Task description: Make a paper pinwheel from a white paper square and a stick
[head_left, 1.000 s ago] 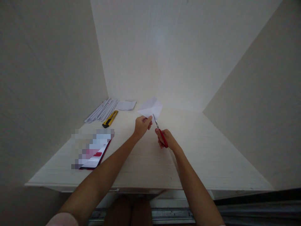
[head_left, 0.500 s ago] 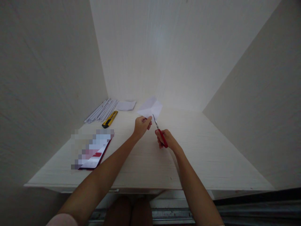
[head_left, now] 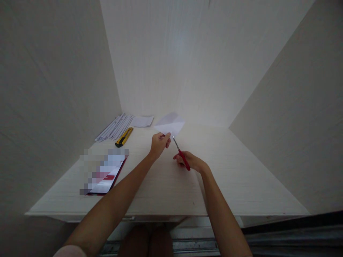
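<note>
Tilted the scissors (head_left: 184,160) slightly further leftward since the earlier frame, with the tips close to the thumb of the left hand (head_left: 158,144). Could not make out wording on the device (head_left: 105,185) at the near left of the desk (head_left: 227,171), pixelated over much of its screen, with a red patch visible. Showed the white paper (head_left: 170,126) at a changed angle, with one long crease across it. Held it by the near edge in a narrow left grip, toward the back of the desk. Wrapped the right hand (head_left: 194,161) around the red scissor handles. Counted one pair of scissors, one sheet in hand, one device and one yellow-and-black cutter (head_left: 124,137). Counted also one small stack of paper (head_left: 143,121), beside a fanned row of papers (head_left: 115,127) overlapping too closely to number.
</note>
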The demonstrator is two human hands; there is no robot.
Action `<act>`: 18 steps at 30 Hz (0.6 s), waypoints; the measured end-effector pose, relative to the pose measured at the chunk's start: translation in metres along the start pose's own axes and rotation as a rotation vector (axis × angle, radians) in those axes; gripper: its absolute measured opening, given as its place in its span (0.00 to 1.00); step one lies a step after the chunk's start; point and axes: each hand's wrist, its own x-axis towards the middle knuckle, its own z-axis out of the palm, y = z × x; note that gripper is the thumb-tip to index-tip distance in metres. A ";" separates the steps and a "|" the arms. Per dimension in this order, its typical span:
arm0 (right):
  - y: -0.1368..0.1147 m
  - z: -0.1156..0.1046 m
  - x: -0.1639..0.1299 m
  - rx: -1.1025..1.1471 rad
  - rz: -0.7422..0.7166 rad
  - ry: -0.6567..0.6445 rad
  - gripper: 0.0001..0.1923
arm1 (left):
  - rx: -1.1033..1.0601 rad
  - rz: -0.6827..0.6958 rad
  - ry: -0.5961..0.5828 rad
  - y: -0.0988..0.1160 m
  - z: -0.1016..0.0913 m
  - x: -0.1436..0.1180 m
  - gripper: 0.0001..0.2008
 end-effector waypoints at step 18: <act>-0.006 -0.007 0.007 0.564 -0.281 0.612 0.23 | -0.266 0.070 0.012 0.003 -0.023 0.021 0.13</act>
